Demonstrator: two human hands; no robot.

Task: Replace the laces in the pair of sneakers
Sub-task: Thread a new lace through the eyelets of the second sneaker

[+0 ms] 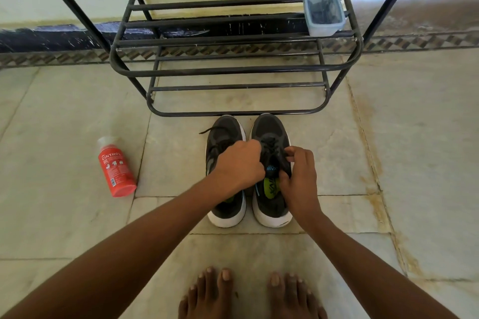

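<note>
Two dark grey sneakers with white soles stand side by side on the floor, toes toward the rack. Black laces hang loose on the left sneaker [223, 137], one end trailing off to the left. My left hand [239, 166] reaches across it and its curled fingers grip the black laces [270, 144] of the right sneaker [269, 127]. My right hand [300, 176] pinches the right side of that shoe's lacing by the tongue. The fingertips of both hands are partly hidden.
A black metal shoe rack [233, 70] stands just beyond the toes. A clear plastic box [324, 14] with dark contents sits on its shelf at the right. A red bottle [116, 167] lies on the tiles to the left. My bare feet [248, 292] are below.
</note>
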